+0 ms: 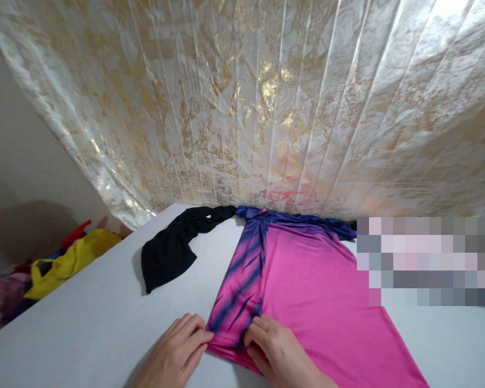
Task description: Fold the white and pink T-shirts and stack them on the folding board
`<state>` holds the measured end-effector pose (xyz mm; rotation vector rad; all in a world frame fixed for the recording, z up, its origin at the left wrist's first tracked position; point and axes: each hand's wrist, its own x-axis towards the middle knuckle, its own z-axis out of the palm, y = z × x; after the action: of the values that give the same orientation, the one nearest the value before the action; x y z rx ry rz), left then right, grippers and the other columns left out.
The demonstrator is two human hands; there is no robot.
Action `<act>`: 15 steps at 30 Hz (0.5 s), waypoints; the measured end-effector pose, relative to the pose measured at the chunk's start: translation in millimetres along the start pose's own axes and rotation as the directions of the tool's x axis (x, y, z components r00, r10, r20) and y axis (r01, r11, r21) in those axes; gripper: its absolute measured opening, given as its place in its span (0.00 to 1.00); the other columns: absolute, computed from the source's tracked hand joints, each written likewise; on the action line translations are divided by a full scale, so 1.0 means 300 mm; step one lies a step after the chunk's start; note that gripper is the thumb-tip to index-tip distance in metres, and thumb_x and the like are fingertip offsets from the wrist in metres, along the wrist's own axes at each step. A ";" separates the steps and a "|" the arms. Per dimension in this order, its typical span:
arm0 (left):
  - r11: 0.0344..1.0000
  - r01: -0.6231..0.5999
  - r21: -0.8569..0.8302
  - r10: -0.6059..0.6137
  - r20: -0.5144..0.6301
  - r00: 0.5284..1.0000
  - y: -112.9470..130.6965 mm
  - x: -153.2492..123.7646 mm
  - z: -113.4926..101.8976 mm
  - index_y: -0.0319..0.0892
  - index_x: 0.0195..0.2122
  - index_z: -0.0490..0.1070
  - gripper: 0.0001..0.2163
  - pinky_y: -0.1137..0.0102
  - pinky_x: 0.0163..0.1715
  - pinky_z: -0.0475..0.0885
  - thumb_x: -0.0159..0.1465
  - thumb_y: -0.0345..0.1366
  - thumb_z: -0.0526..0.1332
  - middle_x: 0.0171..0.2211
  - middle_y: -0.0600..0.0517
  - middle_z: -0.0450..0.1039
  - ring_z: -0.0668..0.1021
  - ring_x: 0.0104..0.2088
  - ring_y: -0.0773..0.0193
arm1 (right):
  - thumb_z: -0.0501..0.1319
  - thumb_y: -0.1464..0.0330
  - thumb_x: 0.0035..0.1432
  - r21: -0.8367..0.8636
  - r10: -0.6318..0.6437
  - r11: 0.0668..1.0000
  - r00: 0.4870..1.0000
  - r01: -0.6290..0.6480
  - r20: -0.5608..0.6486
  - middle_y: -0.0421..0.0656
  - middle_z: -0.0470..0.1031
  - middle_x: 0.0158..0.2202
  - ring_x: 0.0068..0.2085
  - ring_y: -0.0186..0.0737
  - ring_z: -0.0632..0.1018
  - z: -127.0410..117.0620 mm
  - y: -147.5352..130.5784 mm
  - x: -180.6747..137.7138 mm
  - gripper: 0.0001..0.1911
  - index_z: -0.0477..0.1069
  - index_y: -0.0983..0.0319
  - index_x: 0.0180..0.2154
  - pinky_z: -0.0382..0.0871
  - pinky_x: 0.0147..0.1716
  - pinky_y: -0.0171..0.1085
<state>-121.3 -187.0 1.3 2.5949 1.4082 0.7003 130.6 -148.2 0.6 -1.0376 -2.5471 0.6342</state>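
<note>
A pink shirt (319, 291) with dark blue parts lies spread on the white table. Its left side is folded over into a long strip with slanting dark blue stripes (242, 285). My left hand (178, 347) has its fingers closed on the outer corner of this strip, at the near end. On the strip's inner edge, the fingers of my right hand (277, 347) are bent and pinch the cloth, with the fingertips partly hidden. Bunched dark blue cloth (307, 217) runs along the shirt's far end.
A crumpled black garment (167, 250) lies on the white table (105, 312) to the left of the shirt. Beyond the left edge are a yellow cloth (75, 261) and other clothes. A shiny gold and white curtain (242, 108) hangs behind. At right, an area is pixelated.
</note>
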 end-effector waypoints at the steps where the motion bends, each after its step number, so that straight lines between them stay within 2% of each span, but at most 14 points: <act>1: 1.000 -0.003 -0.002 0.003 -0.003 1.000 0.002 0.003 -0.001 0.46 0.41 0.72 0.11 0.70 0.39 0.73 0.65 0.24 0.54 0.37 0.52 0.71 0.75 0.38 0.63 | 0.57 0.80 0.55 -0.003 -0.003 1.000 1.000 0.003 0.002 0.40 0.74 0.34 0.35 0.37 0.74 -0.002 -0.001 0.000 0.10 0.71 0.60 0.34 0.61 0.34 0.32; 4: 1.000 -0.010 -0.006 0.010 -0.011 1.000 0.009 0.007 -0.009 0.46 0.40 0.72 0.11 0.71 0.39 0.73 0.65 0.24 0.54 0.36 0.53 0.71 0.75 0.37 0.63 | 0.58 0.77 0.58 -0.026 -0.034 0.999 0.999 0.034 0.014 0.40 0.75 0.33 0.35 0.37 0.73 -0.010 -0.004 -0.003 0.08 0.72 0.59 0.35 0.61 0.34 0.33; 6: 1.000 -0.017 -0.011 0.017 0.000 1.000 0.015 0.007 -0.018 0.46 0.41 0.72 0.12 0.71 0.40 0.72 0.64 0.23 0.55 0.38 0.52 0.71 0.75 0.39 0.63 | 0.63 0.73 0.56 -0.025 -0.060 0.998 0.998 0.061 0.030 0.40 0.75 0.35 0.37 0.39 0.72 -0.013 -0.004 -0.006 0.05 0.72 0.58 0.36 0.61 0.36 0.34; 9: 0.999 -0.037 -0.006 0.037 0.046 0.998 0.024 0.009 -0.034 0.47 0.44 0.72 0.14 0.70 0.42 0.72 0.63 0.23 0.57 0.41 0.53 0.72 0.75 0.42 0.62 | 0.69 0.68 0.49 -0.008 -0.084 0.996 0.995 0.085 0.057 0.41 0.74 0.40 0.41 0.42 0.71 -0.008 0.001 -0.010 0.14 0.72 0.57 0.40 0.62 0.40 0.36; 15: 0.997 -0.072 0.026 0.071 0.049 0.996 0.030 0.031 -0.049 0.47 0.43 0.73 0.12 0.69 0.41 0.72 0.64 0.24 0.57 0.40 0.53 0.73 0.76 0.40 0.62 | 0.61 0.76 0.51 -0.012 -0.038 0.999 0.995 0.039 0.088 0.41 0.74 0.38 0.39 0.40 0.72 0.003 -0.001 -0.013 0.13 0.72 0.58 0.40 0.62 0.38 0.36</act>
<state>-116.7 -186.3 20.1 2.6767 1.3267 0.6271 132.8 -151.4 -0.5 -0.9825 -2.6440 0.6673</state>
